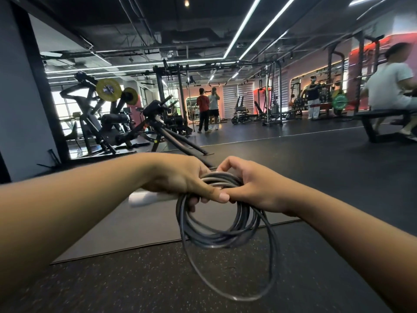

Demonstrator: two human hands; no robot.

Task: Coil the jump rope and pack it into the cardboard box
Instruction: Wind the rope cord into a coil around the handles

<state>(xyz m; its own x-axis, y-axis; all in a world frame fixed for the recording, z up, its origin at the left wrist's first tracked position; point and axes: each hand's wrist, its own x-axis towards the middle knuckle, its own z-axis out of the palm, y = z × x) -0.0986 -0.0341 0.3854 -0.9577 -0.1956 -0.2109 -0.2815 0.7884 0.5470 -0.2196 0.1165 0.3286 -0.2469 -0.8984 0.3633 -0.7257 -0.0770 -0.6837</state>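
Left hand (180, 177) closed around the top of the coiled jump rope (216, 231), thumb pressed over the strands. Right hand (250, 186) meets it at 3 o'clock — fingers curled over the same bundle, thumb tip touching the left thumb. Loops hang from both grips toward 6 o'clock, clear of the speckled floor (135, 285); one wider loop sags lowest. A pale, blurred shape (144, 198) shows under the left wrist at 9 o'clock of the coil — possibly a rope handle. Grey mat (126, 229) lies beneath.
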